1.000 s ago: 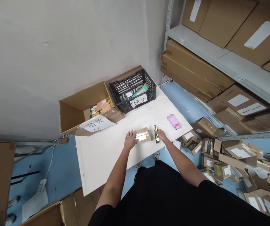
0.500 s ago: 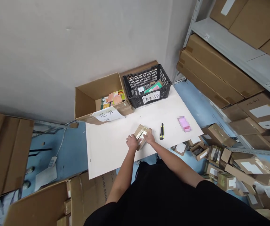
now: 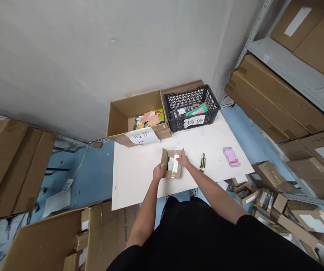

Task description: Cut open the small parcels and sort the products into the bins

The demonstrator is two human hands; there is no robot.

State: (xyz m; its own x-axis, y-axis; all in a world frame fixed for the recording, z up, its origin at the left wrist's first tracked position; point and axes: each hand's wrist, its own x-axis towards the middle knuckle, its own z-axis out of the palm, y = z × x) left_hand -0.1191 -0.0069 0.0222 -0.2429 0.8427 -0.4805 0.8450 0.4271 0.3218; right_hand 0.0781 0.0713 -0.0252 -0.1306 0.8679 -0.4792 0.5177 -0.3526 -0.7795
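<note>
A small cardboard box [image 3: 174,174] stands on the white table [image 3: 136,177] in front of me, its top partly open. Something pale green and white shows inside. My left hand [image 3: 159,171] grips the box's left side, where one flap stands up. On the right side, my right hand [image 3: 183,158] holds the other flap, which carries clear tape and a white label. Just right of my right hand lies a black and yellow utility knife [image 3: 203,162], touched by neither hand.
Behind the small box stand a large open carton [image 3: 119,140] with colourful packs and a black plastic crate [image 3: 176,124], both with paper signs. A blurred pink item [image 3: 231,157] lies at the table's right. Shelves of cartons [image 3: 280,101] and heaped opened boxes [image 3: 306,218] fill the right side.
The small box's top flaps have come apart, and its inside now shows. Both hands have shifted on the box, and it now sits straighter. The whole view has turned slightly left.
</note>
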